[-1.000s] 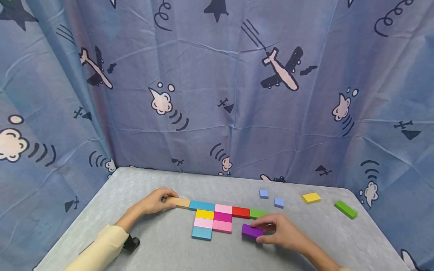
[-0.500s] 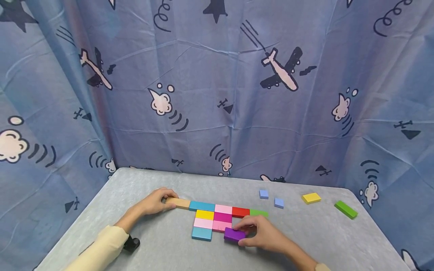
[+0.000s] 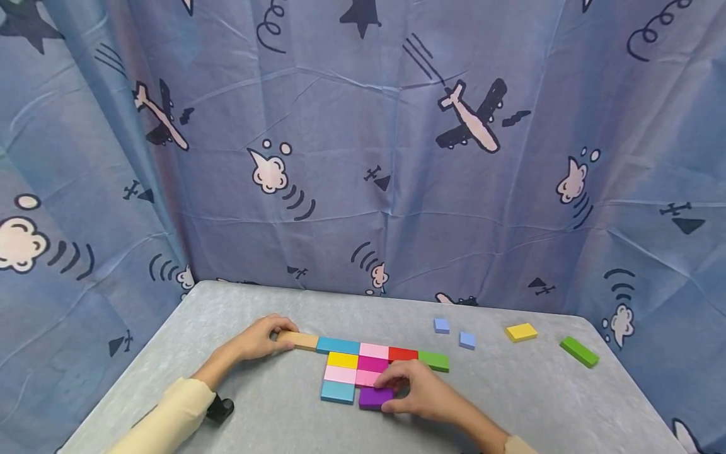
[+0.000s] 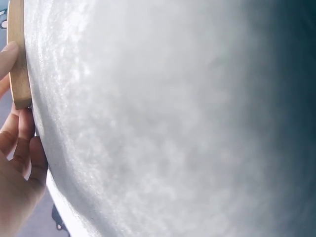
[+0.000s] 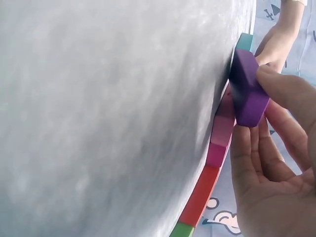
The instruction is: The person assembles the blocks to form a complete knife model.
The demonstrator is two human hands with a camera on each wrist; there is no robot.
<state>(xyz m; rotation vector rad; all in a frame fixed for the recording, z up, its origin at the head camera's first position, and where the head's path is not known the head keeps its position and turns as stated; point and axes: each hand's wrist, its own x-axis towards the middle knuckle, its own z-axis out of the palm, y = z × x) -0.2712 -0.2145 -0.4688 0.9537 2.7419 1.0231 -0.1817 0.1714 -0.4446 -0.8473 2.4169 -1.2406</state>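
My right hand pinches a purple block between thumb and fingers, just right of a lower blue block and in front of a pink block. In the right wrist view the purple block looks slightly tilted. My left hand holds the left end of a plain wooden block; its thumb and fingers lie on opposite sides in the left wrist view. A row runs right from there: an upper blue block, a pale pink one, a red block and a green block.
Below the row sit a yellow block, a magenta block and a light pink block. Farther right lie two small blue squares, a loose yellow block and a loose green block. A patterned curtain surrounds the table.
My right hand has carried the purple block leftward, from below the green block to beside the lower blue block. My left hand has stayed on the wooden block.
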